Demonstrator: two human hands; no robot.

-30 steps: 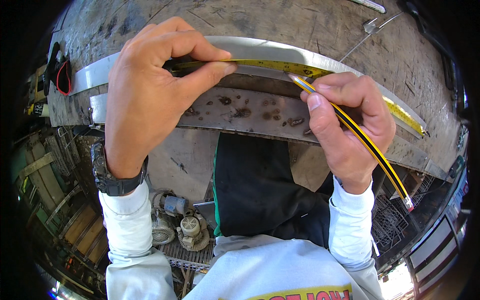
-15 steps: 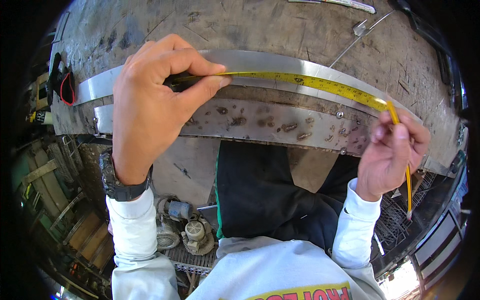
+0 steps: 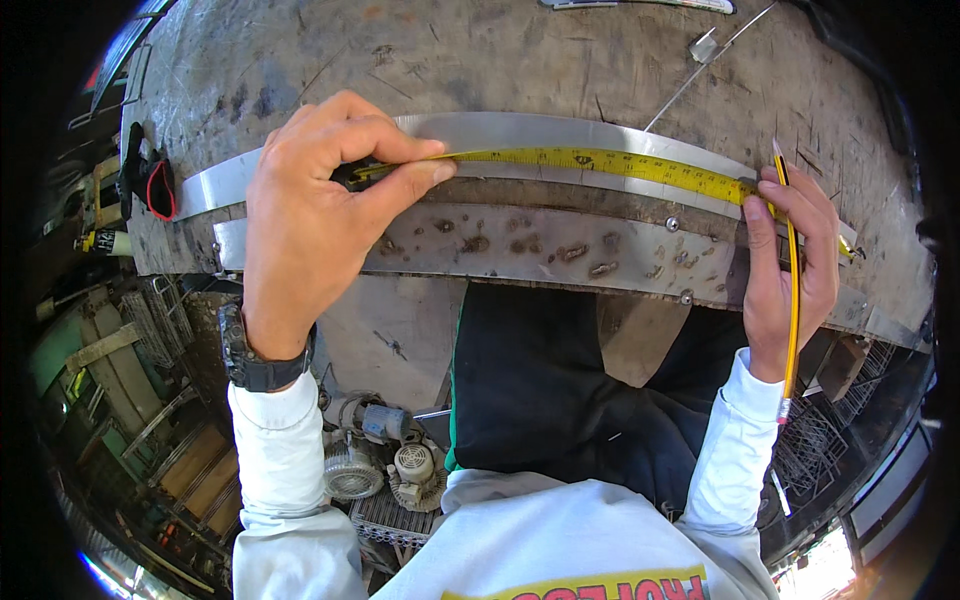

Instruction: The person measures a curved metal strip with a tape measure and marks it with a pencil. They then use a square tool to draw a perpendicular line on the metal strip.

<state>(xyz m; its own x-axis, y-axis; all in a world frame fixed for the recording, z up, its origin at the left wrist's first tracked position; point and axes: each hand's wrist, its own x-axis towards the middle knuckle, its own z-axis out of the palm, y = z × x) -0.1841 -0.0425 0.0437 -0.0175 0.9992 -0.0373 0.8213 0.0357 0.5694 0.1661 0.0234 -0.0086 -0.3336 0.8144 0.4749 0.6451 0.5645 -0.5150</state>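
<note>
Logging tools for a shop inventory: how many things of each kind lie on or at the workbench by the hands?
Tape measure: 1
Pencil: 1
Metal strip: 1
Red and black tool: 1
Total: 4

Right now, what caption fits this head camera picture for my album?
Left hand and right hand, holding a pencil, stretch a yellow tape measure along a metal strip.

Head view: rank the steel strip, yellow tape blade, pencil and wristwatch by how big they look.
1. steel strip, longest, spanning the bench.
2. yellow tape blade.
3. pencil, shorter, though fisheye bending makes this unsure.
4. wristwatch, smallest.
</note>
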